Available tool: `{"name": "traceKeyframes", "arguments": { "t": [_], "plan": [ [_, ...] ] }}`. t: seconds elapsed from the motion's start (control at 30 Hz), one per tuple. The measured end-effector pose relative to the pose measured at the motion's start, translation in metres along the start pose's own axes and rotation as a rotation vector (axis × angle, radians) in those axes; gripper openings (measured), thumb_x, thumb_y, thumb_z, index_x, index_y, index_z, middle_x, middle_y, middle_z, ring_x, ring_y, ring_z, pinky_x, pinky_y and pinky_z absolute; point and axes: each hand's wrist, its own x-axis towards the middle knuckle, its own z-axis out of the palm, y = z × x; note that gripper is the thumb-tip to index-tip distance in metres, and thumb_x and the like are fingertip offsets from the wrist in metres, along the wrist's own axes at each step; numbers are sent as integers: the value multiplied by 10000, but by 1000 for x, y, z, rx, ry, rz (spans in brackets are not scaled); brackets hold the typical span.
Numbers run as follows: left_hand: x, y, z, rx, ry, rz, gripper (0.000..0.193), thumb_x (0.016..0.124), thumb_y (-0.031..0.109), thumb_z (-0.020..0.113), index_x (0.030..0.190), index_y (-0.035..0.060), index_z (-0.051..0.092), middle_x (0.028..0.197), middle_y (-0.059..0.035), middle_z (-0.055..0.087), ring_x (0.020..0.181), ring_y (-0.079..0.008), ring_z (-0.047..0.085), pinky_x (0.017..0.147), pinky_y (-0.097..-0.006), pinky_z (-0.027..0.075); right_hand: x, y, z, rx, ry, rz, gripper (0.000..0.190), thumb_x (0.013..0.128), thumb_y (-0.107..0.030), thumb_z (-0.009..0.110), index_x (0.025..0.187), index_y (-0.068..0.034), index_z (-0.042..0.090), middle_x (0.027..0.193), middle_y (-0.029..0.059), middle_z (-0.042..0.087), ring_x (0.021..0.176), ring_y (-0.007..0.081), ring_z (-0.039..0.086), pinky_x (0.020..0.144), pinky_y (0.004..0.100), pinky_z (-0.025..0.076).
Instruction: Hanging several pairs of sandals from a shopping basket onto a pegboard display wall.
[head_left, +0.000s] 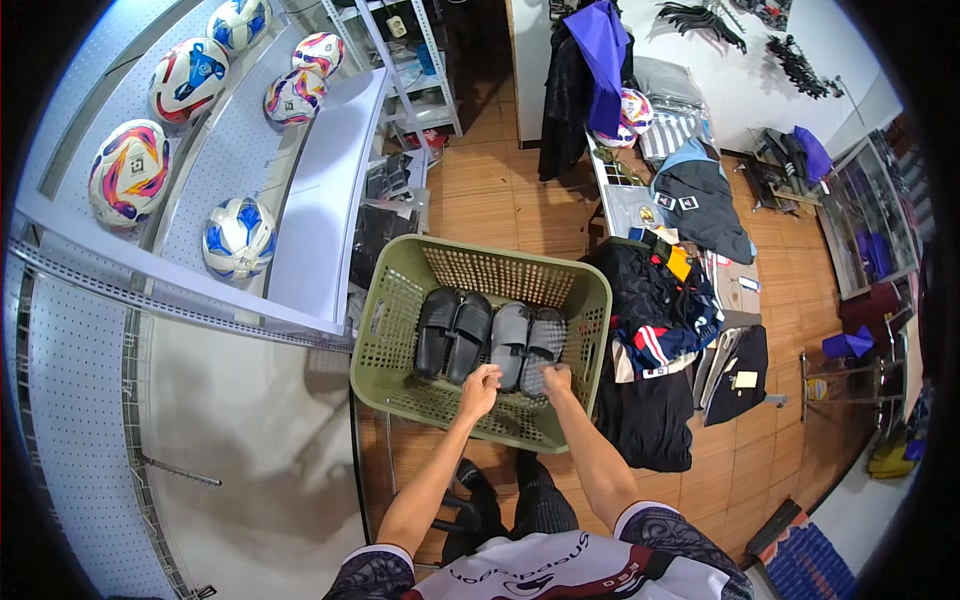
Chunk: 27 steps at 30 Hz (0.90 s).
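An olive-green perforated plastic basket (480, 430) stands in front of me. Two black slide sandals, the left one (433, 337) and its mate (471, 341), lie side by side in it. Right of them is a grey pair, one plain slide (510, 341) and one with a checkered look (546, 337). My left hand (478, 391) is over the basket with fingers bent, beside the heel of the plain grey slide; its grip is unclear. At the heel of the checkered slide is my right hand (556, 381), fingers curled and partly hidden.
White shelving (322, 195) with several soccer balls (240, 238) rises at the left. Folded and heaped clothes (652, 300) cover a low table close to the basket's right side. Farther right stands a glass display case (870, 217). The floor is brown tile (480, 195).
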Motion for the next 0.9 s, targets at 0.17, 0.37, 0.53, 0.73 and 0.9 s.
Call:
{"name": "traceKeyframes", "arguments": {
  "t": [0.17, 0.37, 0.53, 0.73, 0.9],
  "plan": [
    [44, -64, 6, 274, -42, -318, 446, 940, 286, 613, 1270, -10, 566, 1185, -184, 647, 1097, -317, 621, 922, -396, 491, 64, 52, 27, -14, 75, 194, 758, 884, -138, 582, 1494, 3, 154, 1511, 236, 296, 1359, 398, 374, 1071, 546, 393],
    [65, -103, 17, 324, -217, -671, 578, 910, 321, 652, 1370, 19, 476, 1333, -162, 561, 1217, -311, 542, 1023, -439, 433, 113, 82, 36, -7, -29, 439, 759, 912, -145, 529, 1519, -52, 83, 1553, 196, 229, 1403, 391, 305, 1104, 544, 352],
    [81, -88, 49, 315, -223, -761, 734, 882, 333, 691, 1459, 33, 351, 1469, -177, 416, 1330, -337, 430, 1087, -441, 381, 177, 122, 25, -421, 82, 373, 585, 837, -345, 544, 1303, 3, 480, 1443, 172, 396, 1327, 302, 392, 1097, 337, 349],
    [66, -121, 7, 292, -78, -795, 902, 857, 302, 732, 1528, 45, 188, 1554, -183, 278, 1424, -336, 290, 1151, -435, 289, 112, 84, 70, -485, 17, 259, 837, 795, -334, 608, 1479, -21, 241, 1512, 172, 321, 1437, 314, 248, 1189, 379, 231],
    [76, -104, 36, 163, -210, -760, 926, 854, 268, 743, 1539, 52, 159, 1554, -174, 288, 1423, -319, 301, 1153, -422, 281, 110, 75, 36, -616, 167, 181, 721, 833, -251, 567, 1456, -12, 293, 1276, 163, 543, 1251, 303, 495, 1150, 402, 315]
  ]
}}
